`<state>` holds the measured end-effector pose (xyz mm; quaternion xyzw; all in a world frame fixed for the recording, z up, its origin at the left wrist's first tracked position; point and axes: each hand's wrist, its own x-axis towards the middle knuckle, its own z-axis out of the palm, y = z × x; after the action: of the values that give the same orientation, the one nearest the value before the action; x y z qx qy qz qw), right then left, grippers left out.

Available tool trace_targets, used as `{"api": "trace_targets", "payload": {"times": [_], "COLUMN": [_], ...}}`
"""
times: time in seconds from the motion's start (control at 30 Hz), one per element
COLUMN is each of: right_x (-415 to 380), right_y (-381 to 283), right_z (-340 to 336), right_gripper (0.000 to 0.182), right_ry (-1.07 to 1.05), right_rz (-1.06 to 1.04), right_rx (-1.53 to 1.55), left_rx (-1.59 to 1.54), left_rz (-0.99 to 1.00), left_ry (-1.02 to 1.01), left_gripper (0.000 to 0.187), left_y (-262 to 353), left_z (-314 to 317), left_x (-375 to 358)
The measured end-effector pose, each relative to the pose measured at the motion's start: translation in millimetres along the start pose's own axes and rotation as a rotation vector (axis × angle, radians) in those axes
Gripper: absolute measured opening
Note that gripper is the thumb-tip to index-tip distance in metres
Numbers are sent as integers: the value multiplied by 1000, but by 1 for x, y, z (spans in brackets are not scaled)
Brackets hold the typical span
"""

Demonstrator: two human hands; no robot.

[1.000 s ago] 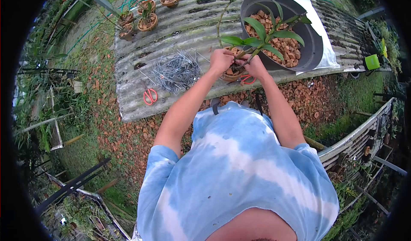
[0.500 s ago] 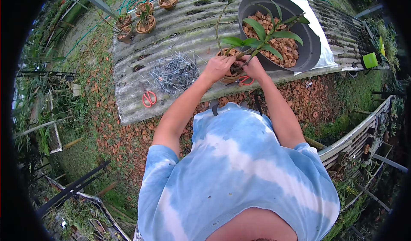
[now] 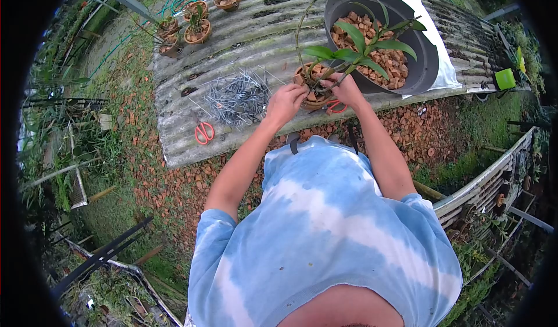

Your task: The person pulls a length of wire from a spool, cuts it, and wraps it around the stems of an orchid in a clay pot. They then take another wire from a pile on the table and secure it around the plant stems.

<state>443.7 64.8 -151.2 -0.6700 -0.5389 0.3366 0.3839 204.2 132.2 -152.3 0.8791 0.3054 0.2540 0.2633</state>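
A small clay pot [image 3: 314, 104] with broken brick pieces stands at the near edge of the corrugated sheet. An orchid plant [image 3: 353, 55] with long green leaves leans out of it to the right. My left hand [image 3: 285, 104] is at the pot's left rim, fingertips pinched together; what they hold is too small to make out. At the pot's right side my right hand [image 3: 345, 90] has its fingers closed around the base of the orchid's stems. Red-handled scissors [image 3: 336, 106] lie partly hidden beside the pot, below my right hand.
A large black tub [image 3: 427, 65] of brick chunks [image 3: 386, 65] stands right, on a white sheet [image 3: 444, 74]. Left of my hands lie a heap of metal wires [image 3: 237, 99] and red-handled scissors [image 3: 204, 133]. Several potted plants [image 3: 198, 31] sit far left on the corrugated sheet [image 3: 256, 42].
My left hand has moved left and slightly down, away from my right hand, to the pot's left rim. My right hand stays at the stems, and the orchid has shifted slightly right.
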Motion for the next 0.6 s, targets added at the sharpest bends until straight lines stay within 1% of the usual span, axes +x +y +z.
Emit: {"api": "trace_targets", "payload": {"times": [0.03,0.13,0.23,0.33,0.43,0.53,0.6], "right_x": [0,-1,0,-1,1,1,0], "right_y": [-1,2,3,3,2,0,-1], "right_z": [0,1,4,5,4,4,5], "right_gripper": [24,24,24,25,25,25,25], "right_ry": [5,14,12,22,15,19,24], "right_rz": [-5,-14,-17,-9,15,6,11], "right_rx": [21,71,92,104,83,59,78], "left_rx": [41,67,89,154,164,141,134], "left_rz": [55,66,-30,-103,-82,-40,-83], "left_ry": [22,75,-8,-134,-201,-187,-225], "left_gripper": [23,21,20,22,28,32,34], "left_y": [-2,3,9,11,11,11,14], "left_z": [3,10,13,15,10,4,4], "left_x": [-4,-12,-12,-4,1,-2,-1]}}
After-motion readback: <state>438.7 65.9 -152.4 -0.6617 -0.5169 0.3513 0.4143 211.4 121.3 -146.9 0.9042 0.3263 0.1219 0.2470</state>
